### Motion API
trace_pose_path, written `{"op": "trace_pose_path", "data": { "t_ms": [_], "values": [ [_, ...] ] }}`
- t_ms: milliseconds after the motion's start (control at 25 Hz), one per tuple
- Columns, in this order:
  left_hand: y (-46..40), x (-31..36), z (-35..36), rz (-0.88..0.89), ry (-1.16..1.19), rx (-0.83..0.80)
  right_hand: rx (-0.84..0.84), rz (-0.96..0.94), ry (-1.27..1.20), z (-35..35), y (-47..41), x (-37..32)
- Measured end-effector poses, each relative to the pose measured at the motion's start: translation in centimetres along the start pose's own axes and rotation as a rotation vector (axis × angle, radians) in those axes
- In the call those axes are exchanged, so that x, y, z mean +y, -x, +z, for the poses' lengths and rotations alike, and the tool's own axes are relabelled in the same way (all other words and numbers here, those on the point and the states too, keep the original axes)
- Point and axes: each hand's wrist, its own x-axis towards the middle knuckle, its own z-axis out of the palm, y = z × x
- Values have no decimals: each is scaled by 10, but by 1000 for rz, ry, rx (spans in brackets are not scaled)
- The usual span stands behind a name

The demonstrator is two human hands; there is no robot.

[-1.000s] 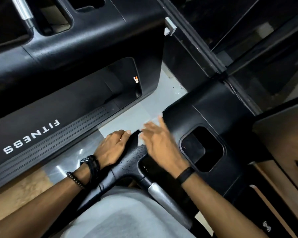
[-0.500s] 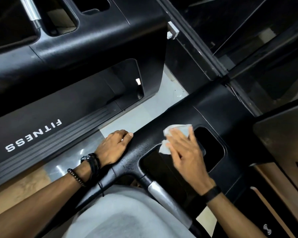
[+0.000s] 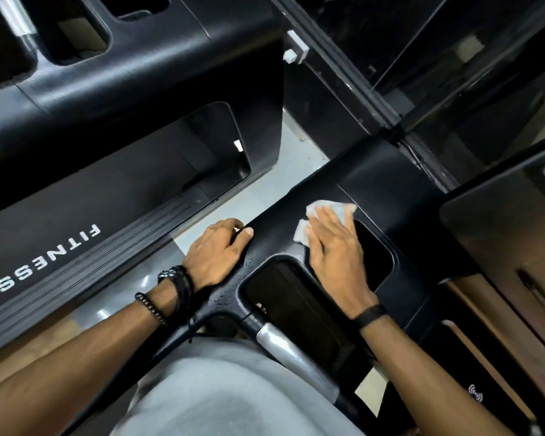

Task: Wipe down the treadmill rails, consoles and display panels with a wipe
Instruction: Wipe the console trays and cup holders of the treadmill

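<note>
A black treadmill console (image 3: 387, 184) runs across the middle of the view, with two dark cup recesses and a silver-grey handlebar (image 3: 283, 344) coming toward me. My right hand (image 3: 334, 250) lies flat on the console between the recesses and presses a white wipe (image 3: 320, 209) onto it; the wipe sticks out past my fingertips. My left hand (image 3: 217, 253) rests on the console's left rail edge, fingers curled over it, holding nothing else. Small drops of moisture dot the plastic near my left hand.
A second treadmill stands to the left, its side rail (image 3: 51, 265) marked FITNESS and its own black console (image 3: 145, 67) above. Grey floor (image 3: 265, 190) shows between the two machines. A dark window frame (image 3: 359, 89) runs behind, and a dark display panel (image 3: 497, 221) sits at right.
My right hand has slid with the wipe from the near left rail up and rightward onto the console surface between the recesses. My left hand has stayed on the rail edge.
</note>
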Motion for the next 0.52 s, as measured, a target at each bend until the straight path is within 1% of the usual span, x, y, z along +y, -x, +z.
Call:
{"op": "trace_pose_path", "data": {
  "t_ms": [40,80,160,200,240,280,360,400,440,520],
  "values": [
    [1,-1,0,2,6,-1,-16,32,20,8,-10,-13],
    [1,-1,-1,1,6,-5,-40,-5,21,16,-10,-23],
    [1,0,-2,3,-6,-10,-86,-170,-10,17,11,-27],
    [2,0,-2,5,-7,-7,-77,-236,-33,7,24,-19],
    [2,1,-2,1,-9,0,-39,-263,-39,-3,27,-8],
    [1,0,-2,-5,-12,7,-7,-251,-37,-7,20,4],
    [0,-1,-1,-7,-18,13,-29,-109,-17,-1,-12,8],
    [1,-1,-1,-14,-20,14,-59,-43,-13,8,-26,-3],
    [2,-1,-1,-19,-24,17,-82,-39,-5,18,-33,-17],
    [2,1,-1,-19,-35,25,-161,-173,-22,25,-22,-35]
  ]
}}
